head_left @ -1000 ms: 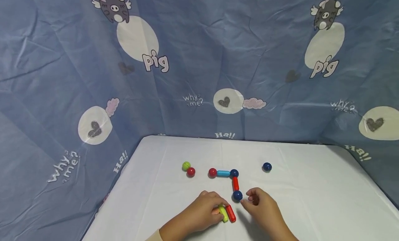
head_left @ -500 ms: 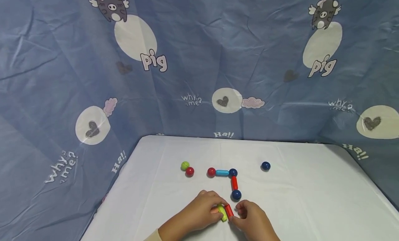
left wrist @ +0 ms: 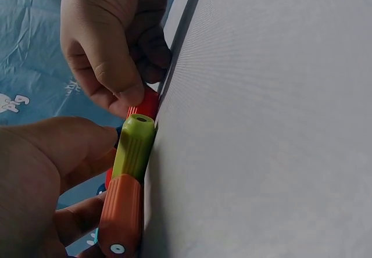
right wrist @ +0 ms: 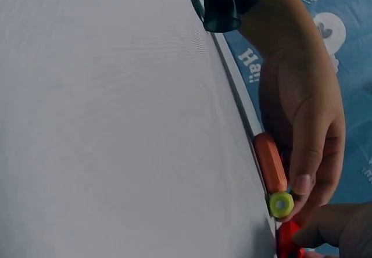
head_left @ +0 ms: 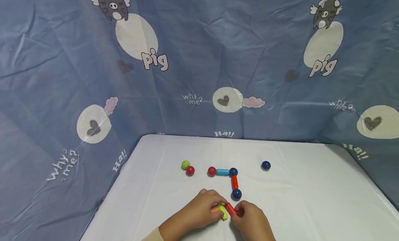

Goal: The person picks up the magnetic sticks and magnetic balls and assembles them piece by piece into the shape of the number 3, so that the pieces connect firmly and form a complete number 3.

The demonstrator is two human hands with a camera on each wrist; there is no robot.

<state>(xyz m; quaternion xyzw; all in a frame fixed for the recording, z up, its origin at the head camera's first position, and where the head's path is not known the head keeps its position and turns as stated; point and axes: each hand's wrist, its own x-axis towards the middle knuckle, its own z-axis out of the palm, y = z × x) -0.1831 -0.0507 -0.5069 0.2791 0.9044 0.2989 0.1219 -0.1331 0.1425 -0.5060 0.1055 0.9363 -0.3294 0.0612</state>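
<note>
Fingers of my left hand [head_left: 202, 210] curl round a yellow-green magnetic rod [head_left: 222, 212], thumb at its near end and fingertips at its far end. An orange magnetic rod [left wrist: 121, 217] lies against it under the palm, mostly hidden in the head view. My right hand [head_left: 252, 220] pinches a red magnetic rod [head_left: 230, 208] between thumb and fingers, just right of the yellow-green one. Beyond the hands lies a joined chain: red ball [head_left: 212, 171], light-blue rod [head_left: 222, 172], dark-blue ball [head_left: 233, 171], another red rod [head_left: 235, 182] and a nearer dark-blue ball [head_left: 236, 194].
A green ball [head_left: 185, 164] and a red ball [head_left: 190, 170] sit side by side at the left of the white table [head_left: 299, 196]. One lone dark-blue ball [head_left: 266, 165] is at the right. A blue printed cloth [head_left: 187, 123] hangs behind the table.
My right hand has come down and left from beside the near dark-blue ball to pinch the red rod, whose near end has swung right, away from the yellow-green rod. The left hand has stayed put.
</note>
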